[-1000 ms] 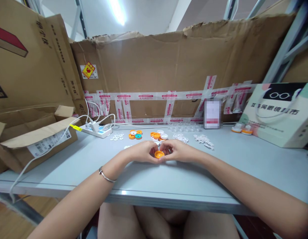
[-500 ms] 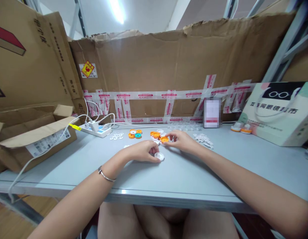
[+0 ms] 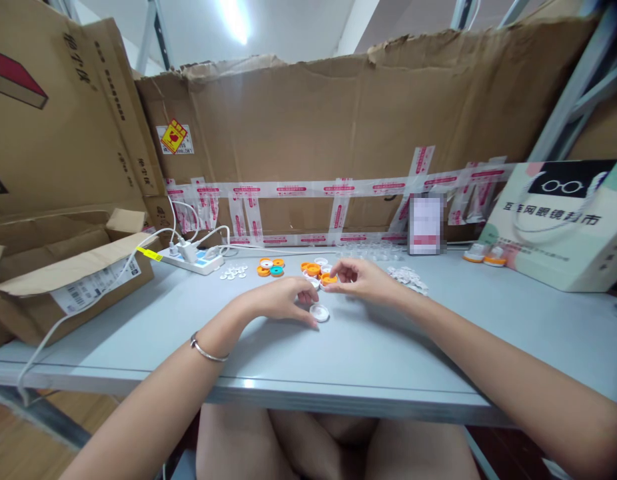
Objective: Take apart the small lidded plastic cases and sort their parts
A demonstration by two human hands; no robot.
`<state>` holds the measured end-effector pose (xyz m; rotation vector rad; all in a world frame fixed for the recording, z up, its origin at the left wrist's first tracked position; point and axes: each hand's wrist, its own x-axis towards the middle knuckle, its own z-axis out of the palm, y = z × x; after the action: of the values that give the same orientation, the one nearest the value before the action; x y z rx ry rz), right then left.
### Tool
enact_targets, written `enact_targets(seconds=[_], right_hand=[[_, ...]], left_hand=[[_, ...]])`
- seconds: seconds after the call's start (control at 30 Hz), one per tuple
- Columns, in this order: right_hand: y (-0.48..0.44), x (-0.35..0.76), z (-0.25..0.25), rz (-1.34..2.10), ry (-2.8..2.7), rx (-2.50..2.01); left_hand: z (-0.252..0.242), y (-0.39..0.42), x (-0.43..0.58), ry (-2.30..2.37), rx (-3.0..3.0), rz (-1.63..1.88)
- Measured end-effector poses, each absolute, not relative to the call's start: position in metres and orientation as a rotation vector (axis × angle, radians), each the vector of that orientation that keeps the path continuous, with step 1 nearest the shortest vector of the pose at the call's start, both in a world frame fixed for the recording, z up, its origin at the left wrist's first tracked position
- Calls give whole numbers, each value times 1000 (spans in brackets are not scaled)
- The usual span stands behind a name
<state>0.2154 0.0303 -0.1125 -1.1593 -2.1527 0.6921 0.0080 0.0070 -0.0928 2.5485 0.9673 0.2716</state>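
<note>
A round white cap (image 3: 319, 313) lies flat on the grey table. Beside it is my left hand (image 3: 287, 299), thumb and fingers apart; whether the thumb tip touches its rim I cannot tell. My right hand (image 3: 361, 280) grips the side of an orange cap (image 3: 329, 280) between thumb and fingers. That cap is at the near edge of a cluster of orange and white caps (image 3: 312, 269). Part of a white cap (image 3: 314, 283) shows just beyond my left fingers.
Orange, white and teal caps (image 3: 270, 267) lie to the left, near small white discs (image 3: 233, 273). At right are white pieces (image 3: 408, 279), clear cups (image 3: 371, 251), a phone-like device (image 3: 424, 225) and a paper bag (image 3: 553, 233). A power strip (image 3: 198, 263) and open carton (image 3: 78, 267) stand left.
My left thumb and fingers have spread apart, loosening from the white cap, which stays in place. My right hand has barely moved at the orange cap.
</note>
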Motion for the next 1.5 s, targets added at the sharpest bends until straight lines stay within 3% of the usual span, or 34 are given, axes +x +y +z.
enact_targets(seconds=[0.2,0.93,1.17,1.3,1.5], right_hand=[[11,203,-114,859,-2426,-1070],[23,205,-129,1180,-2363,-978],[21,204,-127,1175,-2366,-1012],[18,204,-125,1166,-2366,-1038],[18,205,-124,1137,-2402,-1018]], left_hand=[[-88,6,9,894,2588,410],[-99,12,16,592,2971,285],[-91,9,14,843,2851,342],[-73,15,-14,1251,2740,451],[-61,22,-50,1733,2536,41]])
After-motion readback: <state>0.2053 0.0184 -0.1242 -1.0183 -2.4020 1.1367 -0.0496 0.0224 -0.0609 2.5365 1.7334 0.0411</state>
